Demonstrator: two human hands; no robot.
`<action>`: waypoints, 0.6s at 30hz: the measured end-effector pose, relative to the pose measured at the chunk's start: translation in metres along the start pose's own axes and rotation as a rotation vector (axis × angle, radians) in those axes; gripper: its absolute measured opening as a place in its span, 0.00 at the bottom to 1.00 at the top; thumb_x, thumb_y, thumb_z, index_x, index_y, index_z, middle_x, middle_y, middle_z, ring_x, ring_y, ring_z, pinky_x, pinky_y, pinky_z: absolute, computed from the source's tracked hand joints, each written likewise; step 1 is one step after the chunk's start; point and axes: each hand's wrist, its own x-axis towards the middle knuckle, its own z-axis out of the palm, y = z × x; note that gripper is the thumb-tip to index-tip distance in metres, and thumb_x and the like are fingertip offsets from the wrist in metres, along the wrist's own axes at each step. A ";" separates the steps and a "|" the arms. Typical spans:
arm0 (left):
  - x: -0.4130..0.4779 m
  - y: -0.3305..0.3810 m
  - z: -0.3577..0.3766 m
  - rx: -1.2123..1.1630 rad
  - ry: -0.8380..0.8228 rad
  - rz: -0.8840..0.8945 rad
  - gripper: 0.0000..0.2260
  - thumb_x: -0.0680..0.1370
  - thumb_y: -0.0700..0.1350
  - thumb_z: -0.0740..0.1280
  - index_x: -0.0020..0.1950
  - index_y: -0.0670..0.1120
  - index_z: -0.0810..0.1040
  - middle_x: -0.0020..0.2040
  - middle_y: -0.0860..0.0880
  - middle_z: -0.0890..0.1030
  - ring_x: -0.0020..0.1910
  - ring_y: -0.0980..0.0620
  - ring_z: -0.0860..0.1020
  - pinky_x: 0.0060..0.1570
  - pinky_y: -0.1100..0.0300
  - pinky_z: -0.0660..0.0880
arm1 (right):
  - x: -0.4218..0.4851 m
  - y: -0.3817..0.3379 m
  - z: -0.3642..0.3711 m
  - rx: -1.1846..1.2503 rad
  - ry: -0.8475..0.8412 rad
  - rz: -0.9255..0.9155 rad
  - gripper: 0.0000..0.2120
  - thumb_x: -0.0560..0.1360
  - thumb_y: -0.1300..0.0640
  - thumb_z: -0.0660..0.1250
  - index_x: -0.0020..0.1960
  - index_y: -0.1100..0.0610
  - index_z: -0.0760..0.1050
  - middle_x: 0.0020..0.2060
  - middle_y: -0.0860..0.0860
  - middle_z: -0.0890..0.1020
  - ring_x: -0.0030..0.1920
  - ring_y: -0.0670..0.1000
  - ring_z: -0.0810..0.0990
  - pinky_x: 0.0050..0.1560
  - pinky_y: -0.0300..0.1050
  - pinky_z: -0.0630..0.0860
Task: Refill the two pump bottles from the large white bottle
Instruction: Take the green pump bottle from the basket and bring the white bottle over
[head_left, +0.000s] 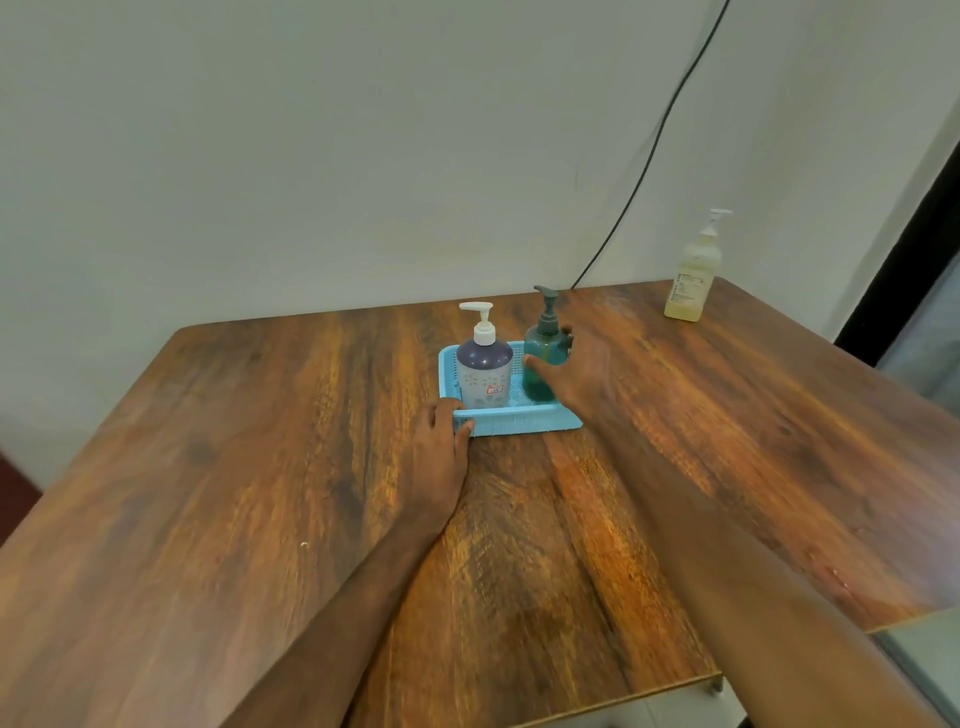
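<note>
Here, the right hand (583, 375) curls round the upright teal pump bottle (543, 345), its nozzle pointing left; the left hand (441, 446) grips the near corner of the blue basket (522, 422).

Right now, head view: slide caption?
Left hand grips blue basket corner; right hand wraps teal pump bottle; white-pump bottle beside it, yellowish bottle far right.

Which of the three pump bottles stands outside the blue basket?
The pale yellow bottle, alone at the far right corner of the table. The purple-and-white bottle and the teal bottle both stand inside the basket.
</note>
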 end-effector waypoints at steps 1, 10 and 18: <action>0.000 0.000 0.001 -0.002 -0.001 -0.003 0.20 0.87 0.53 0.62 0.76 0.45 0.72 0.76 0.44 0.74 0.70 0.48 0.77 0.67 0.54 0.78 | -0.002 -0.001 -0.002 0.033 0.007 0.010 0.29 0.69 0.48 0.80 0.66 0.55 0.74 0.63 0.52 0.81 0.61 0.53 0.80 0.60 0.45 0.76; 0.001 -0.002 0.004 -0.034 -0.014 -0.025 0.20 0.87 0.52 0.64 0.77 0.45 0.71 0.74 0.44 0.75 0.70 0.46 0.78 0.65 0.53 0.80 | -0.101 -0.020 -0.072 0.206 0.180 -0.187 0.29 0.69 0.41 0.78 0.66 0.47 0.74 0.58 0.42 0.81 0.53 0.42 0.79 0.52 0.36 0.79; 0.001 -0.003 0.002 -0.022 0.008 0.014 0.19 0.87 0.52 0.63 0.76 0.45 0.72 0.71 0.43 0.77 0.66 0.45 0.79 0.60 0.53 0.81 | -0.156 0.031 -0.069 0.010 -0.024 -0.182 0.37 0.67 0.38 0.77 0.72 0.45 0.69 0.62 0.42 0.79 0.52 0.42 0.78 0.50 0.40 0.78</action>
